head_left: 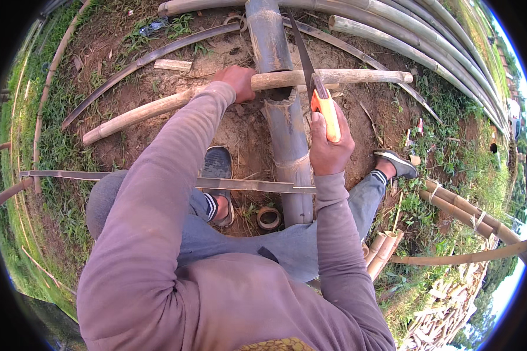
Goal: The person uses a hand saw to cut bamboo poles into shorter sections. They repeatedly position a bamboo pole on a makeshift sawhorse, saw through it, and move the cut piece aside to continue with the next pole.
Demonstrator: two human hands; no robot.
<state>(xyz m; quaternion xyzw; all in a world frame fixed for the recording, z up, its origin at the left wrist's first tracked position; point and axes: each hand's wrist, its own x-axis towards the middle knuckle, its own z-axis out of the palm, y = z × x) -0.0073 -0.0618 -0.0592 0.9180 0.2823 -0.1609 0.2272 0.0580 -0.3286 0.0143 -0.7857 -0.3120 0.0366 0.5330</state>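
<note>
My right hand [331, 143] is closed around the orange handle of a hand saw [303, 55], whose dark blade points away from me. The blade stands against or just beside a pale bamboo pole [357, 76]; I cannot tell whether it has cut in. That pole lies crosswise over a notch in a thick grey bamboo trunk [290, 134]. My left hand [236, 82] is closed on the pole, left of the trunk. Its fingers are partly hidden behind the wrist and pole.
Several long bamboo poles [416, 41] lie at the far right. A split strip [246, 185] crosses near my legs. A bamboo ring [269, 218] and short cut pieces [383, 253] lie close by. Wood scraps [445, 310] are heaped at the lower right.
</note>
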